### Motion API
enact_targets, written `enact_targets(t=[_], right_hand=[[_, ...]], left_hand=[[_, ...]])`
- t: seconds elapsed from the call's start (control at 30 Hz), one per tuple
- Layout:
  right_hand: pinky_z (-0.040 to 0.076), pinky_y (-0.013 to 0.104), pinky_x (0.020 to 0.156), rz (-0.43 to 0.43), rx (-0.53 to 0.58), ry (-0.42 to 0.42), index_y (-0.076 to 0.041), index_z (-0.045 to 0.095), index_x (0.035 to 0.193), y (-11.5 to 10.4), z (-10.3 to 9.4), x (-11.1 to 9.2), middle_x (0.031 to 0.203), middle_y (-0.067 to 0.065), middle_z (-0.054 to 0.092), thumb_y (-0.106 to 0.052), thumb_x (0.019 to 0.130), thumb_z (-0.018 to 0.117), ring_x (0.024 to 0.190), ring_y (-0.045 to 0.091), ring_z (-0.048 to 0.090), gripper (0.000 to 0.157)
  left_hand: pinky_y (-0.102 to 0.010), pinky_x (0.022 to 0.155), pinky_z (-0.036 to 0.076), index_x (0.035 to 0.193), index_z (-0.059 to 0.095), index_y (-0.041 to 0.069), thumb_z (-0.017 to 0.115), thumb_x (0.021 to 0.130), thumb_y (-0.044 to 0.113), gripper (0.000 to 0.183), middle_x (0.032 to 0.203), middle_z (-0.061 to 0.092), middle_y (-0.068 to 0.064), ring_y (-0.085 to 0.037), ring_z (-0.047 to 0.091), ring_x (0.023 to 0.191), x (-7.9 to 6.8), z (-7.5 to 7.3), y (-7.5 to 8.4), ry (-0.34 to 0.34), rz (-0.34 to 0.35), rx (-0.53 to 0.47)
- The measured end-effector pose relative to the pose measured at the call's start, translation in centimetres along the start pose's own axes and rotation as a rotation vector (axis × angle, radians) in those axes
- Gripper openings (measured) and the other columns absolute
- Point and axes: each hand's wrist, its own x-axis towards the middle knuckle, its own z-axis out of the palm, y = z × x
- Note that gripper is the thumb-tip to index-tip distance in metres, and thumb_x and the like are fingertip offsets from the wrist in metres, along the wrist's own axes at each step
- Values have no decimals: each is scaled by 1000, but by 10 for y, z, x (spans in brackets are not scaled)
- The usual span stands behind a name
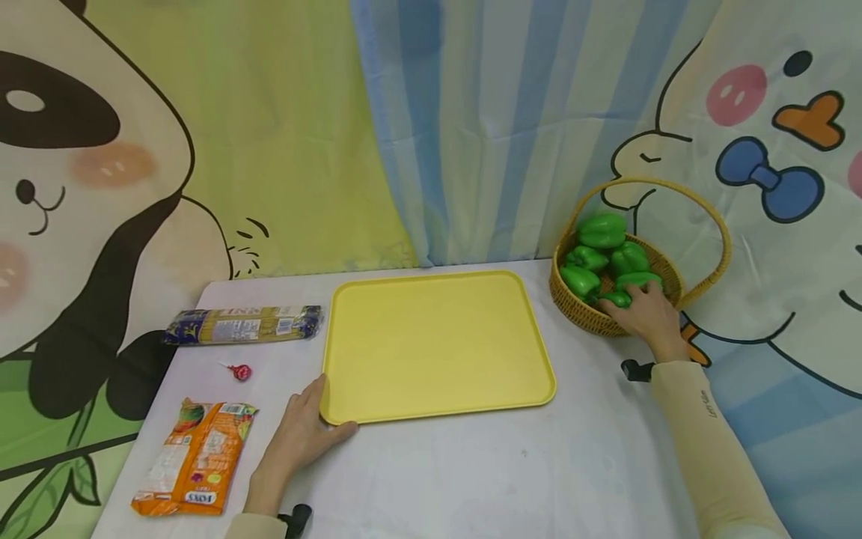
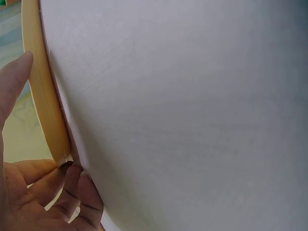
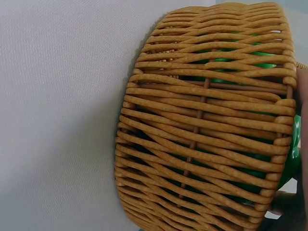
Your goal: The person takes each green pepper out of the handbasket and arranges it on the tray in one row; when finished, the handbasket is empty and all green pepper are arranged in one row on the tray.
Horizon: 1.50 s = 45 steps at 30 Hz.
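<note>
At the near left corner of a yellow tray [image 1: 438, 344], my left hand [image 1: 299, 430] holds the rim [image 2: 43, 96]. Its thumb lies along one edge and its bent fingers touch the other. My right hand [image 1: 646, 318] reaches into a wicker basket [image 1: 579, 311] at the far right. There its fingers and thumb go round a green bell pepper [image 1: 617, 299] at the front; the fingertips are partly hidden. Several more green bell peppers [image 1: 601, 230] lie in the basket. In the right wrist view, the woven side [image 3: 207, 125] covers most of the peppers.
Left of the tray lie a long clear-and-blue packet [image 1: 245, 326], a small red-wrapped lollipop [image 1: 240, 372] and an orange snack bag [image 1: 195, 457]. The basket's tall handle [image 1: 717, 224] arches over the peppers. A white cloth [image 1: 471, 479] covers the table, and printed curtains hang behind it.
</note>
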Motion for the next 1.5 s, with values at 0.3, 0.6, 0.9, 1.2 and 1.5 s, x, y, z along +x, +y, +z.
enact_targets(t=[0.3, 0.6, 0.9, 1.2, 1.5], right_hand=[[41, 74, 89, 9, 27, 12, 7, 36, 150, 0, -6, -3, 146, 43, 25, -71, 96, 36, 121, 65, 40, 94], [38, 75, 93, 19, 112, 73, 8, 34, 151, 1, -14, -8, 146, 44, 25, -68, 96, 38, 122, 63, 36, 94], [40, 68, 90, 51, 228, 219, 9, 39, 147, 0, -18, -12, 140, 43, 38, -60, 97, 41, 121, 55, 40, 86], [43, 63, 88, 41, 344, 370, 5, 47, 146, -7, -22, -12, 136, 39, 52, -55, 97, 48, 115, 51, 50, 77], [43, 59, 90, 17, 405, 505, -2, 52, 145, -19, -22, -16, 139, 31, 56, -53, 92, 60, 118, 47, 53, 73]], left_hand=[[-57, 109, 42, 159, 21, 2, 80, 76, 61, 117, 160, 36, -23, -34, 47, 125, -2, 0, 0, 12, 5, 9], [-56, 109, 42, 159, 22, 0, 80, 76, 61, 118, 158, 38, -24, -34, 48, 125, 0, 0, -1, 17, 17, 14], [-54, 106, 44, 158, 24, 1, 80, 75, 61, 117, 157, 41, -22, -30, 49, 118, 1, 3, -2, 25, 10, 1], [-54, 106, 44, 159, 21, 1, 79, 76, 62, 118, 159, 39, -22, -30, 48, 118, 1, 0, -2, 12, 2, 13], [-54, 104, 44, 159, 22, 0, 80, 77, 59, 116, 158, 39, -23, -30, 48, 116, 0, -1, 0, 4, -1, 6]])
